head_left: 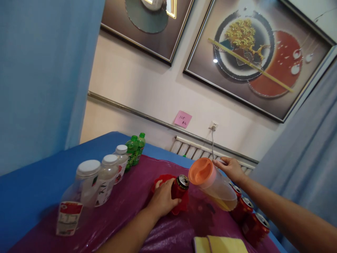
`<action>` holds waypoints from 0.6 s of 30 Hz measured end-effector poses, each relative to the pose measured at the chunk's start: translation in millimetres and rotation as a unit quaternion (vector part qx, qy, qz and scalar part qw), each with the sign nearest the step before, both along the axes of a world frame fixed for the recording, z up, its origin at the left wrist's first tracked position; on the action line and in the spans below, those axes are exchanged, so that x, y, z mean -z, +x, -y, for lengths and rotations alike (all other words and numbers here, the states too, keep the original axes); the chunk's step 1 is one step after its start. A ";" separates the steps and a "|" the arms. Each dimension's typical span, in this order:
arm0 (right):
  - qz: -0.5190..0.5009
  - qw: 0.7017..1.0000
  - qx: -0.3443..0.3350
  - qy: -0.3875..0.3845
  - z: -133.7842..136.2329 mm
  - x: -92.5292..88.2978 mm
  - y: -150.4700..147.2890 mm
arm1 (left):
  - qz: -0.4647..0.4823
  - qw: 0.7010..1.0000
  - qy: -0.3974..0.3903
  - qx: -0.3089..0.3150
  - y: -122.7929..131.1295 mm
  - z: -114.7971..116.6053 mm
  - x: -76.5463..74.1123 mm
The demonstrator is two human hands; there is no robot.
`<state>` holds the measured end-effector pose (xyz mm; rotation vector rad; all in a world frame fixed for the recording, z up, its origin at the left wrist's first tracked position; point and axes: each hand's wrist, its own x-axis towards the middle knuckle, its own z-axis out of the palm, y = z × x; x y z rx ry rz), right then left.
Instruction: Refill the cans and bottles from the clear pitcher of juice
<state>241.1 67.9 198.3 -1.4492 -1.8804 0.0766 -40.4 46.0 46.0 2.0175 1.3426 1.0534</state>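
My left hand [162,200] is wrapped round a red drinks can [180,188] that stands on a red plate [164,181] on the purple cloth [131,207]. My right hand [231,168] grips the handle side of a clear plastic pitcher [214,185] with an orange lid. The pitcher is tilted toward me and holds a little yellowish liquid at its bottom. It hangs just right of the can.
A row of white-capped clear bottles [107,177] and two green bottles [134,149] lines the left. Several red cans [250,218] stand at the right edge. Yellow cloths [221,245] lie at the front. The table is blue [31,189]; a wall and radiator stand behind.
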 end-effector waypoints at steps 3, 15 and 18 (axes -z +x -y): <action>-0.001 1.000 -0.001 -0.001 0.1 -0.1 0.2 | -0.005 1.000 -0.008 0.000 0.0 1.9 -3.0; -0.001 1.000 -0.001 0.014 -0.5 1.6 2.3 | 0.000 1.000 -0.007 0.002 0.0 1.1 -0.8; 0.002 1.000 -0.004 0.017 -0.2 1.7 3.3 | -0.001 1.000 -0.009 0.005 0.4 1.3 -1.5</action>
